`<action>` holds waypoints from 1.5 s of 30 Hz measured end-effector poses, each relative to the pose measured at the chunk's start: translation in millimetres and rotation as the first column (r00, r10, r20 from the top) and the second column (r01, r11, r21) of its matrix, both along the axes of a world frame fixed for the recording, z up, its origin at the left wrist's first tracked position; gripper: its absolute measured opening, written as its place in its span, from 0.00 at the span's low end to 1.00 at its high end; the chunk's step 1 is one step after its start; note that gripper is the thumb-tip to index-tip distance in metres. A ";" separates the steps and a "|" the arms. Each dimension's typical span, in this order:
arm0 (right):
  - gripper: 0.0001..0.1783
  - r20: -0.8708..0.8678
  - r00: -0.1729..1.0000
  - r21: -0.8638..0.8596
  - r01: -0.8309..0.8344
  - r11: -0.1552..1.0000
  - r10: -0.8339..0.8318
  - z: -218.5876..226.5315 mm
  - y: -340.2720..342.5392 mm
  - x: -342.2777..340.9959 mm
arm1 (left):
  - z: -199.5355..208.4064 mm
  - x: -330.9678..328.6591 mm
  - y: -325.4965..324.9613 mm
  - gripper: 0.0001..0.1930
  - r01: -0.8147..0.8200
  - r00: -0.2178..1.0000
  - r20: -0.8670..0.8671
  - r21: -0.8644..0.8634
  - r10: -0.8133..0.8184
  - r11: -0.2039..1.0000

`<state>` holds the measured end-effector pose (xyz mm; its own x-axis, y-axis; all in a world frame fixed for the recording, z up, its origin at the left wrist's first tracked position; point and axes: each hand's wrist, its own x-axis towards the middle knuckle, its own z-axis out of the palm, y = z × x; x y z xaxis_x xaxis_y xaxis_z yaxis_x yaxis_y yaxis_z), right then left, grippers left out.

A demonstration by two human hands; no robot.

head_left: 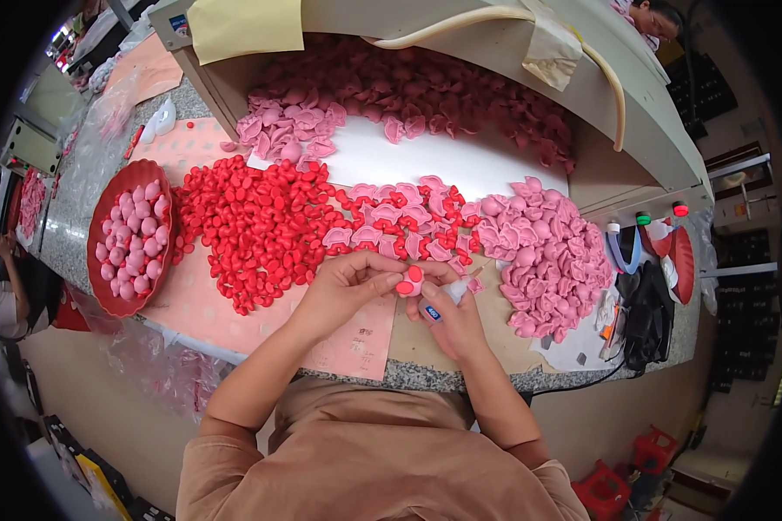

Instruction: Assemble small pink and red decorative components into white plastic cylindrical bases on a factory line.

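Over the table's front part, my left hand [349, 280] pinches a small pink moulded piece with two red ovals [410, 280] between thumb and fingers. My right hand [462, 328] is wrapped round a small white squeeze bottle [440, 304] with a blue label, its thin tip angled up to the right. The right fingertips are close against the pink piece; whether they grip it too is hidden. Just beyond my hands lie loose rows of pink shell-shaped pieces [337, 236] mixed with red ones. A heap of small red pieces [256, 217] spreads to the left.
Pink pieces [543, 247] are heaped at right. A red scalloped tray [100, 282] of rounded pink pieces stands left. A grey housing [660, 104] arches over more pink pieces at the back. A black bag [650, 326] lies far right. Another person [656, 19] is at upper right.
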<state>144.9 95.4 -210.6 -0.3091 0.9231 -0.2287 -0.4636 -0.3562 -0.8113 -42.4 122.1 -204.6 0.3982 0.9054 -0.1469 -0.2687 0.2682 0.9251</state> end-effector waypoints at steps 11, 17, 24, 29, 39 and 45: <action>0.21 0.166 0.984 -0.005 0.072 0.997 -0.070 10.2 3.6 -3.0 | 2.9 3.0 5.4 0.10 0.077 0.990 0.136 -0.263 -0.042 0.962; 0.22 0.274 0.962 0.013 0.018 1.000 -0.021 8.1 4.2 3.5 | -0.1 1.0 7.3 0.12 0.130 0.988 0.114 -0.208 -0.108 0.969; 0.21 0.299 0.954 0.048 -0.028 0.998 0.012 11.0 5.8 6.4 | -0.4 1.4 8.1 0.12 0.122 0.990 0.089 -0.151 -0.110 0.981; 0.21 0.310 0.951 0.054 -0.037 0.998 0.018 10.0 5.3 6.4 | -4.5 -1.9 10.7 0.12 0.164 0.986 0.024 -0.159 -0.162 0.974; 0.20 0.313 0.950 0.070 -0.028 0.997 0.004 5.7 3.1 5.6 | -0.9 -5.1 16.5 0.09 0.243 0.968 0.111 -0.173 -0.227 0.954; 0.20 0.296 0.955 0.043 -0.032 0.999 0.018 3.2 5.3 5.5 | -1.7 -6.2 17.9 0.09 0.258 0.966 0.084 -0.201 -0.246 0.945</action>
<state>150.4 100.7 -207.4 -0.2570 0.9279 -0.2701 -0.1923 -0.3230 -0.9267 -48.6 140.0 -206.3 0.6225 0.7262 -0.2917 -0.2179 0.5189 0.8266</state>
